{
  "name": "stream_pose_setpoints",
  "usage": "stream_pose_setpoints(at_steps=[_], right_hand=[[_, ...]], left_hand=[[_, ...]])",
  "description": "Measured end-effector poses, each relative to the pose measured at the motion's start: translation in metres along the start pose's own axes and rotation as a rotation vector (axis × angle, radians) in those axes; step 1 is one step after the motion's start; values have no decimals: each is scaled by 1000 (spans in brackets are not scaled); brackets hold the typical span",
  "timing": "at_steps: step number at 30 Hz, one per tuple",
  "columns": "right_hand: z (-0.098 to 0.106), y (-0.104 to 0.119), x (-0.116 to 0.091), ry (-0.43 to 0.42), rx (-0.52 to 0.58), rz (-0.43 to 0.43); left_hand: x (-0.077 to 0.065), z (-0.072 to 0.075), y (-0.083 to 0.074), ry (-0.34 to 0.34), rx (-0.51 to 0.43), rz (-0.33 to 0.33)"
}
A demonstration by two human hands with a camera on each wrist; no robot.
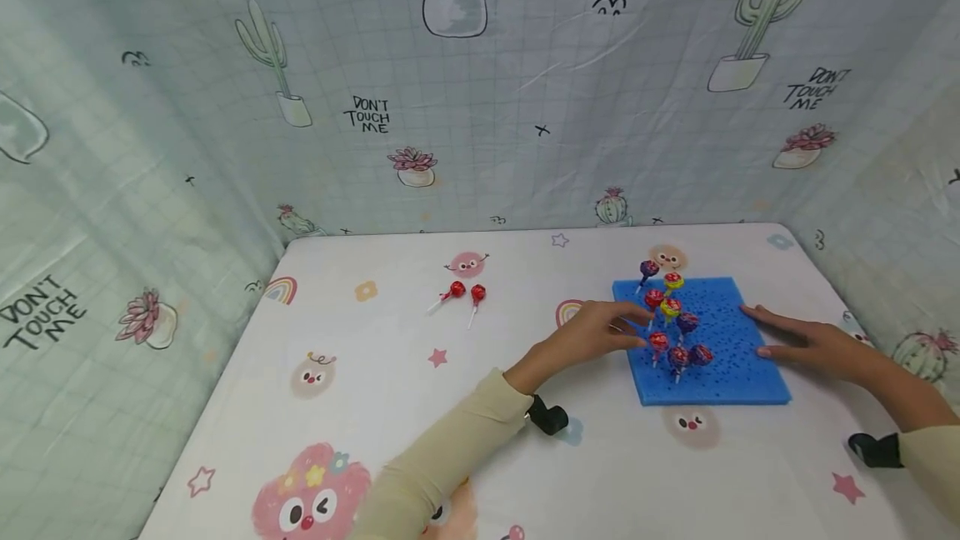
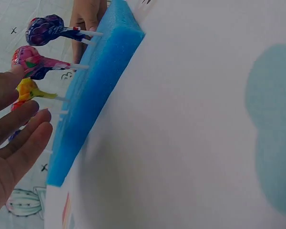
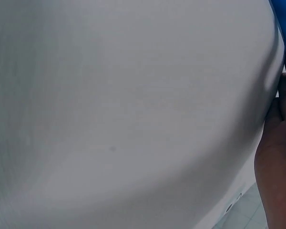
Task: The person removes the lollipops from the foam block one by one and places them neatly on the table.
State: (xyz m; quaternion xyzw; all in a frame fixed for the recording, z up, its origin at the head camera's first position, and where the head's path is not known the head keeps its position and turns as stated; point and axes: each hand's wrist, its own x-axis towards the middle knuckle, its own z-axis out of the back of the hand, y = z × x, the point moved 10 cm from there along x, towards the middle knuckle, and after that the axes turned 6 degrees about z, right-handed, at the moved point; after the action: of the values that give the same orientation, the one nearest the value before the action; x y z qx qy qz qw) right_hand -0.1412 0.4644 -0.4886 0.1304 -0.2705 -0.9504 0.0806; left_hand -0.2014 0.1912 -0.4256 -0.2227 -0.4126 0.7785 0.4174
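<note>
A blue foam block (image 1: 731, 377) lies at the right of the table, with several wrapped lollipops standing in its left half by their white sticks. My left hand (image 1: 592, 330) is at the block's left side, thumb and fingers parted beside a red lollipop (image 1: 657, 342). In the left wrist view its thumb overlaps a pink-wrapped lollipop (image 2: 26, 58); whether they touch I cannot tell. A dark purple lollipop (image 2: 45, 29) and a yellow one (image 2: 27, 89) stand near it. My right hand (image 1: 813, 346) rests its extended fingers against the block's right edge.
Two red lollipops (image 1: 457, 289) (image 1: 478, 293) lie loose on the white printed table (image 1: 390, 390), left of the block. A patterned cloth (image 1: 510, 107) hangs behind the table and along both sides.
</note>
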Motion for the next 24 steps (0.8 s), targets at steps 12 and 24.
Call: stream_pose_setpoints(at_steps=[12,24], right_hand=[[0,2,0,-1,1,-10],[-3,1,0,-3,12,-3]], left_hand=[[5,-15,-7,55,-18,-3],[1,-2,-17,-24,-6,-36]])
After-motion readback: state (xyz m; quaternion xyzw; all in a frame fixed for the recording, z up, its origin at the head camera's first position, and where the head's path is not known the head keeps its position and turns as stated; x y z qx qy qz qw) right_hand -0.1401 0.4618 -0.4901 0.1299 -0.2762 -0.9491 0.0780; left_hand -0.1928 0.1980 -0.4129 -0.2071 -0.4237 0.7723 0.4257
